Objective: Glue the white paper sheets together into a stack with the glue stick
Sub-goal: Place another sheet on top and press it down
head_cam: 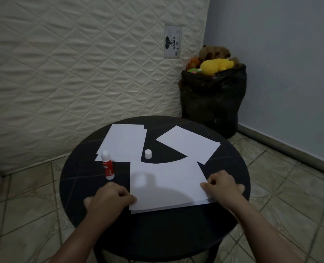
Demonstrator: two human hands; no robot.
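A stack of white sheets point(167, 185) lies at the near middle of the round black table point(77, 179), its lower edges slightly fanned. My left hand point(110, 200) pinches the stack's lower left corner. At the right edge of the stack, my right hand point(223, 188) pinches the sheets. The red and white glue stick point(107, 164) stands uncapped left of the stack. Its white cap point(148, 153) stands apart behind the stack. More white paper lies at the back left point(123, 143) and back right point(189, 144).
An upright quilted mattress point(81, 63) stands behind the table. In the corner at the right sits a black bag point(212, 99) full of soft toys. Tiled floor surrounds the table.
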